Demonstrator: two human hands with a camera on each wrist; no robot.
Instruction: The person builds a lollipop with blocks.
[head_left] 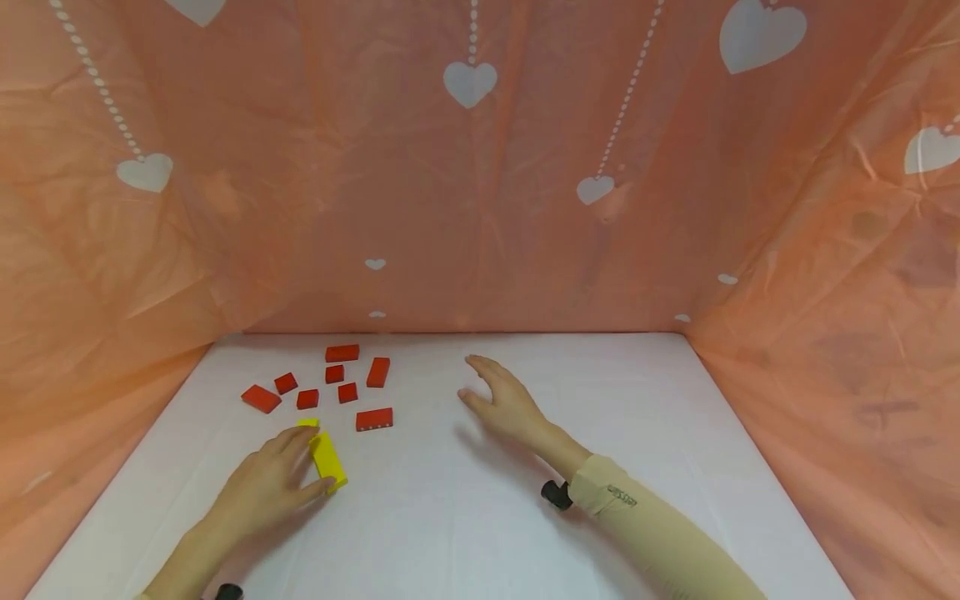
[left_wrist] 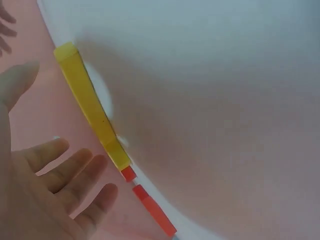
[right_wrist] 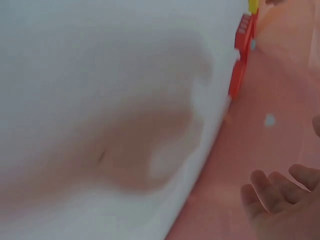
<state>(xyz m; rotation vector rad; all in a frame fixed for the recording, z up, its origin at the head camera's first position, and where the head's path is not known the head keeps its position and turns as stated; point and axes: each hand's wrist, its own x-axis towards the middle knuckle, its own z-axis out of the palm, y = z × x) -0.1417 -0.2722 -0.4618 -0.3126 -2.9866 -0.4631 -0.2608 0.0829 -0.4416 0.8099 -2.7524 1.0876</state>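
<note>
A long yellow block (head_left: 327, 461) lies on the white table beside my left hand (head_left: 266, 479). A second, smaller yellow piece (head_left: 308, 423) shows at its far end, partly behind the fingers. In the left wrist view, the fingers (left_wrist: 82, 172) are loosely spread and a gap shows between them and the yellow block (left_wrist: 87, 95). My right hand (head_left: 510, 408) hovers over the table's middle with nothing in it, its fingers relaxed and parted. Nearest to it is a red block (head_left: 374, 419) with pale dots along its front side.
Several red blocks lie scattered at the back left, among them a long one (head_left: 342, 353), another (head_left: 378, 372), a tilted one (head_left: 261, 398) and small cubes such as this cube (head_left: 307, 399). Orange curtains (head_left: 465, 208) with white hearts enclose the table (head_left: 600, 375) at the back and sides.
</note>
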